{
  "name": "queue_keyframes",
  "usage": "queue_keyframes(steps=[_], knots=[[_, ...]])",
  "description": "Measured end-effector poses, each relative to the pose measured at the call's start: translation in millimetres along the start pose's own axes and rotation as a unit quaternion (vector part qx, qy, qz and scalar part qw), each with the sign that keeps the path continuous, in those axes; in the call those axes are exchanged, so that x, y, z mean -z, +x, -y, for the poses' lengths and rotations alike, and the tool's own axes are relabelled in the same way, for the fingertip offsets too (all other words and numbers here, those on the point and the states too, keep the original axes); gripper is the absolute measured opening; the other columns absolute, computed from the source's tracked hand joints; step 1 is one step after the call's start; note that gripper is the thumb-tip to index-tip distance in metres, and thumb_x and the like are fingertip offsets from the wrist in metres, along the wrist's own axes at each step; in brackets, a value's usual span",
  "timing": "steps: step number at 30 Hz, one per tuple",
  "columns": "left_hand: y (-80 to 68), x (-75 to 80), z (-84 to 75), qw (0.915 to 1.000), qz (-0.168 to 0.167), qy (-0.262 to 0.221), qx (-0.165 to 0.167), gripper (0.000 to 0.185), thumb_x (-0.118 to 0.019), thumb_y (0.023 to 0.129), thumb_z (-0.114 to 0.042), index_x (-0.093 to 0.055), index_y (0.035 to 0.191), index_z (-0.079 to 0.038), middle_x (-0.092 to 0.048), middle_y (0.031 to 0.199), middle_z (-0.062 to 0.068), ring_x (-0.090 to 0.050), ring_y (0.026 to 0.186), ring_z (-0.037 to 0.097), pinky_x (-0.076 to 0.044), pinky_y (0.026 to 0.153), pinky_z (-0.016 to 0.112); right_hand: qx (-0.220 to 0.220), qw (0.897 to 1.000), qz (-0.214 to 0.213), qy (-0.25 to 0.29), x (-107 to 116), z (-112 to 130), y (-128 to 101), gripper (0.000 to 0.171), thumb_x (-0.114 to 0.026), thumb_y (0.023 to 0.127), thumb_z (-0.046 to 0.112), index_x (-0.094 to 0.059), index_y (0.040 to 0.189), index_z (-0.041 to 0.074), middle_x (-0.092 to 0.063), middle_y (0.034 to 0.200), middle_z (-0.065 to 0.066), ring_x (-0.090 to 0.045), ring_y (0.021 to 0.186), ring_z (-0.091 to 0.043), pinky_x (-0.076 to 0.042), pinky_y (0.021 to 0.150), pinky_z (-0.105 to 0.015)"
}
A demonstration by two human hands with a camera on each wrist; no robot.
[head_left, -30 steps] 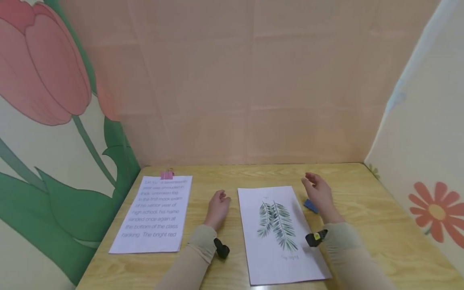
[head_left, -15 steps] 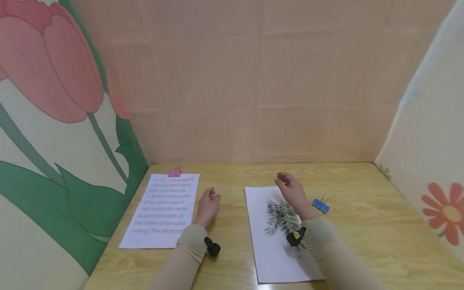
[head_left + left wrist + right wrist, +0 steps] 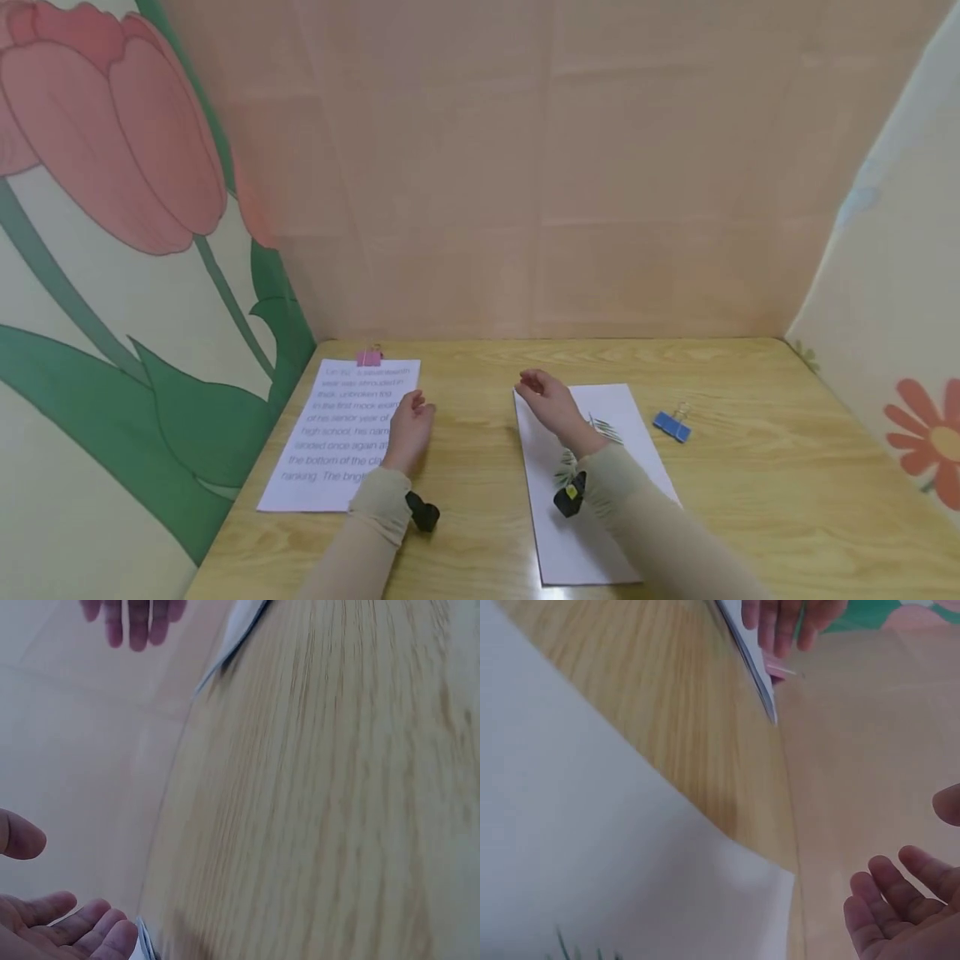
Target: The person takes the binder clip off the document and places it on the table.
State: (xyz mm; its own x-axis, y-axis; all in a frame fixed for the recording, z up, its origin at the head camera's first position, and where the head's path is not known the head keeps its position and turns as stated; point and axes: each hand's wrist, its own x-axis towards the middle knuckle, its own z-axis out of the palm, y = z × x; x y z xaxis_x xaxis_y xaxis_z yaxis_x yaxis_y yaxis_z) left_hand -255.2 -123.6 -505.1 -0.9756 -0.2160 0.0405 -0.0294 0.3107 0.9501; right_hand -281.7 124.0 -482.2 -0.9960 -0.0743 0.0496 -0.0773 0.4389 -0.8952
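My left hand point(image 3: 409, 431) hovers at the right edge of a stack of text-printed sheets point(image 3: 330, 433), its fingers loosely bent with nothing in them. A pink binder clip point(image 3: 368, 358) grips that stack's top edge. Over the upper left part of a second paper stack point(image 3: 570, 554) is my right hand point(image 3: 552, 408), also relaxed and holding nothing. It and the forearm hide much of the green leaf print point(image 3: 606, 429). To the right of this stack, a blue binder clip point(image 3: 672, 427) lies on the table. In the right wrist view my fingers point(image 3: 874, 900) are slightly curved and spread apart.
The wooden table point(image 3: 465, 550) meets a pinkish backdrop point(image 3: 480, 208) at its far edge. Walls with flower pictures stand at both sides, a large tulip point(image 3: 112, 142) on the left and a red flower point(image 3: 930, 437) on the right.
My right hand has moved left, from beside the blue binder clip to over the leaf-printed stack, uncovering the clip. My left hand has shifted left to the text sheets. The head view has turned slightly left.
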Motion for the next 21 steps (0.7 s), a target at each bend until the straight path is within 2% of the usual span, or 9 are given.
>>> queue_keyframes(steps=[8,13,21], knots=[[0.3,11.5,10.8,0.9995,-0.002,0.004,0.032,0.051,-0.054,0.101,-0.011,-0.043,0.145,0.013,-0.05,0.143,0.033,-0.049,0.133,0.047,-0.038,0.112,0.054,-0.02,0.999,0.041,0.005,-21.9,5.3,-6.8,0.04,-0.061,0.103,0.018,-0.059,0.135,-0.007,-0.066,0.127,-0.02,-0.06,0.122,-0.037,-0.049,0.103,-0.05],[3.0,21.2,15.9,0.9989,-0.017,0.011,0.043,0.052,-0.053,0.101,-0.012,-0.042,0.147,0.011,-0.048,0.145,0.032,-0.047,0.134,0.046,-0.036,0.113,0.055,-0.024,0.998,0.057,0.004,-30.8,7.9,-6.8,0.041,-0.061,0.104,0.02,-0.059,0.135,-0.006,-0.065,0.127,-0.02,-0.06,0.122,-0.037,-0.049,0.103,-0.049],[7.7,42.1,25.0,0.9961,-0.031,0.06,0.056,0.054,-0.052,0.103,-0.015,-0.04,0.149,0.01,-0.044,0.149,0.033,-0.041,0.14,0.047,-0.032,0.116,0.055,-0.025,0.997,0.07,-0.001,-48.4,9.6,-2.0,0.04,-0.061,0.103,0.02,-0.06,0.135,-0.005,-0.066,0.125,-0.018,-0.061,0.12,-0.036,-0.049,0.102,-0.049]])
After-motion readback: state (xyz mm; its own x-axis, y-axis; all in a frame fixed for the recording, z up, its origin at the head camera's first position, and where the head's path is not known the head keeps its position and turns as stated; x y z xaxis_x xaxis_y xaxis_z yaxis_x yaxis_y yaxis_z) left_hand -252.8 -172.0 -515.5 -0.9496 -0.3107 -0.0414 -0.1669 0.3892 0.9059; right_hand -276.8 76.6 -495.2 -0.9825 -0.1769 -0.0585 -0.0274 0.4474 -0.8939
